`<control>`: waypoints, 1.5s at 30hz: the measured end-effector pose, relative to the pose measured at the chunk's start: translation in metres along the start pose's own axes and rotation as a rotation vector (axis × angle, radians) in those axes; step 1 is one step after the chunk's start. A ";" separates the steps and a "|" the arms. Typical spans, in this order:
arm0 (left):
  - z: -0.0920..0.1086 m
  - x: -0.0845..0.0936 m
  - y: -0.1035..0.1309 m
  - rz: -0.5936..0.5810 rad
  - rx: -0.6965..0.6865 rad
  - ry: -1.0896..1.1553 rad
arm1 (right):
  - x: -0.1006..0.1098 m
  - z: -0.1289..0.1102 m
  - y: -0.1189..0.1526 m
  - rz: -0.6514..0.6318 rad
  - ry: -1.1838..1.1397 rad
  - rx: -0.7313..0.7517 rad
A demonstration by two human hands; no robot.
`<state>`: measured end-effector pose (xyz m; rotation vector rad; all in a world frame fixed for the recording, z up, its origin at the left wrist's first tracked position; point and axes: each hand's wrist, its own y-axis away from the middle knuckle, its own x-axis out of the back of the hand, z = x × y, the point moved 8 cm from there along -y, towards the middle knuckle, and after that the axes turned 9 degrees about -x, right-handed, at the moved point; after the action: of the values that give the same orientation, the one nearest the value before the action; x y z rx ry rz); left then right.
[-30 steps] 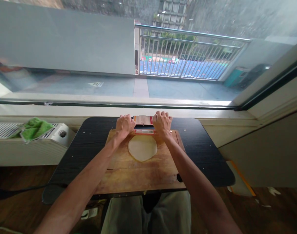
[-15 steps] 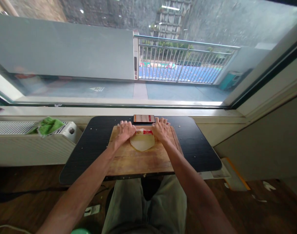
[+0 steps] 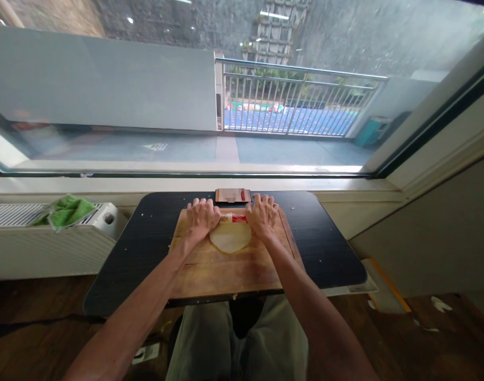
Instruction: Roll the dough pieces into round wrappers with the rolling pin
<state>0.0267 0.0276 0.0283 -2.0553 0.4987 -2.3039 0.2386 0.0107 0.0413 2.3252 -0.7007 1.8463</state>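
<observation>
A thin, pale sheet of dough (image 3: 230,241) lies on a wooden board (image 3: 226,278), rounded on the side nearest me. Across its far edge sits a rolling pin (image 3: 238,218) with a red-and-white printed wrapper showing in the middle. My left hand (image 3: 203,216) is curled over the pin's left end. On the other end my right hand (image 3: 263,214) presses down in the same way, fingers bent over it. Both palms hide the pin's ends and part of the dough's far side.
The board rests on a black table (image 3: 329,248) dotted with crumbs. Just beyond the hands, a phone (image 3: 233,195) stands at the table's far edge, by the window sill. A radiator (image 3: 47,248) with a green cloth (image 3: 70,211) on it is at the left.
The view has shifted slightly, so the board and table appear a little larger and lower. Both hands stay on the rolling pin at the dough's far edge.
</observation>
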 end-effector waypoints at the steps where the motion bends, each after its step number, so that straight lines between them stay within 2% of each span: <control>1: 0.000 0.000 -0.003 -0.009 0.003 0.001 | -0.001 -0.001 -0.004 0.002 -0.003 -0.007; 6: -0.002 -0.003 -0.026 -0.066 0.003 0.027 | -0.008 -0.004 -0.026 -0.037 -0.018 -0.041; 12: -0.005 -0.018 -0.056 -0.126 0.002 0.064 | -0.018 -0.007 -0.046 -0.107 -0.029 -0.055; 19: -0.005 -0.023 -0.057 -0.170 0.024 0.057 | -0.018 -0.006 -0.043 -0.127 0.006 -0.072; 25: -0.005 -0.022 -0.040 -0.194 0.078 0.036 | -0.019 0.000 -0.027 -0.136 0.043 -0.077; 31: 0.005 -0.005 -0.009 -0.228 0.027 0.019 | -0.012 0.007 0.004 -0.125 0.031 -0.053; 36: 0.011 0.006 0.022 -0.249 -0.030 0.033 | -0.006 0.012 0.035 -0.077 0.075 0.046; 45: 0.014 0.019 0.071 -0.170 -0.022 0.057 | 0.002 0.029 0.081 -0.014 -0.052 0.126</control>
<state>0.0233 -0.0466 0.0301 -2.1256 0.3660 -2.4665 0.2320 -0.0719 0.0183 2.4567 -0.5884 1.8823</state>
